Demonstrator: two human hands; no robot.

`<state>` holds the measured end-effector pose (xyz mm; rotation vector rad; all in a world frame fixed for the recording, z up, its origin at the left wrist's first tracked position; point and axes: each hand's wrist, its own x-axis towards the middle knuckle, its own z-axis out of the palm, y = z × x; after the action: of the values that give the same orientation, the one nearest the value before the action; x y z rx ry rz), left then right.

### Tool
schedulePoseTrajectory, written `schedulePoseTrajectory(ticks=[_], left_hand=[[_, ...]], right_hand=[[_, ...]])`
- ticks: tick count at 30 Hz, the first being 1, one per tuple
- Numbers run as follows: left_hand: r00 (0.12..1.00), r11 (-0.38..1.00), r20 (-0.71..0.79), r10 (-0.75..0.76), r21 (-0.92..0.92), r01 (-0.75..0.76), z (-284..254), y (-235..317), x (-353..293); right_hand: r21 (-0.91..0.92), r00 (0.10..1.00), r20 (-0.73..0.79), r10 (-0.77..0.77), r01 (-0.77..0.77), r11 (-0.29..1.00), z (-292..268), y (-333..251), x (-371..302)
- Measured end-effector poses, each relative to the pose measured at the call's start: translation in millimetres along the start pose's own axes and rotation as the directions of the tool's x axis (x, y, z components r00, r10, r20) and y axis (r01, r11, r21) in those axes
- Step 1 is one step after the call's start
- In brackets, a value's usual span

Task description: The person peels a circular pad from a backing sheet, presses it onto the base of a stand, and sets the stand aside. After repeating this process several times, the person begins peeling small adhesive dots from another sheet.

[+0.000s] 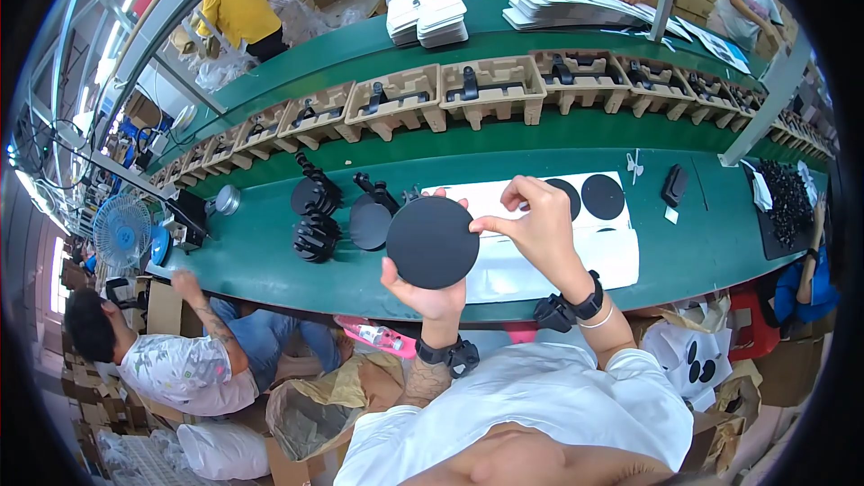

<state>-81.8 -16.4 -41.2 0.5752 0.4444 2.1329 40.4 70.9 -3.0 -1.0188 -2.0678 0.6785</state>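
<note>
A round black disc (433,243) faces up over the front of the green workbench. My left hand (438,302) grips it from below, with fingers around its left and far edges. At the disc's right rim, the thumb and fingertip of my right hand (533,223) are closed in a pinch; whether they hold a thin layer there is too small to tell. Beyond that hand, a white sheet (616,227) carries round black pads (603,197). Left of the disc stand several black stands with round bases (368,222), some stacked together.
Brown moulded trays (490,94) with black parts line a raised shelf behind. A black block (674,185) and a pile of small black parts (785,202) lie to the right. A seated person (184,355) is at left; a blue fan (122,229) stands beyond.
</note>
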Motion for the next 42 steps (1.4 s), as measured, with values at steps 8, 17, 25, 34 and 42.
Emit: schedulePoseTrajectory(ticks=[8,17,25,34,42], left_hand=[[0.998,0.989,0.035,0.046,-0.14,-0.04,-9,-16,10],[0.994,0.983,0.107,0.033,0.176,-0.051,-44,-6,31],[0.973,0.053,0.052,0.226,0.996,-0.066,-149,43,69],[0.99,-0.371,-0.14,0.0,0.919,0.13,-203,66,85],[0.99,-0.475,-0.13,-0.048,0.875,0.092,-204,31,103]], right_hand=[[0.118,0.802,-0.046,-0.596,0.596,0.794,15,-17,-20],[0.251,0.951,-0.105,-0.29,0.308,0.918,9,30,7],[-0.117,0.868,-0.492,-0.059,0.002,0.993,-30,155,186],[-0.439,0.957,-0.225,0.184,-0.268,0.858,8,206,222],[-0.699,0.993,-0.064,0.102,-0.118,0.705,-21,230,144]])
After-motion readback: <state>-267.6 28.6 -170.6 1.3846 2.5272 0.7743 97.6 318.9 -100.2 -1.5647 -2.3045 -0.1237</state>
